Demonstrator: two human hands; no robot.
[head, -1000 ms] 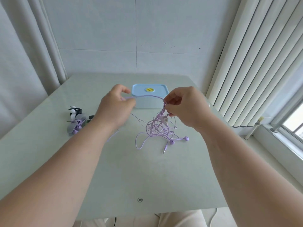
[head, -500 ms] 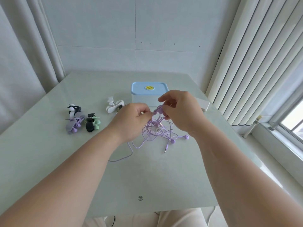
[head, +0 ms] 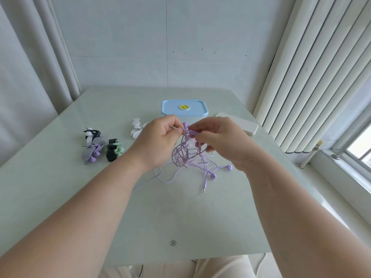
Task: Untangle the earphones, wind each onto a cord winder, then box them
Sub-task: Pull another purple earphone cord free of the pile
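A tangle of purple earphones [head: 189, 159] hangs from both hands above the table's middle. My left hand [head: 158, 137] pinches the cord near an earbud at the top of the tangle. My right hand [head: 218, 137] pinches the cord right beside it. Two purple earbuds [head: 228, 167] and the jack plug [head: 204, 189] lie on the table below. A white cord winder [head: 137, 127] lies partly hidden behind my left hand. The blue-lidded box [head: 184, 107] stands shut behind my hands.
At the left lie wound earphones: a black and white set [head: 91, 134], a purple set on a grey winder [head: 92, 152], a green set on a black winder [head: 113, 150]. A white flat object [head: 247, 126] lies at the right edge.
My left hand has come in from the left to meet my right hand at the top of the tangle. The slack cord has dropped onto the table.
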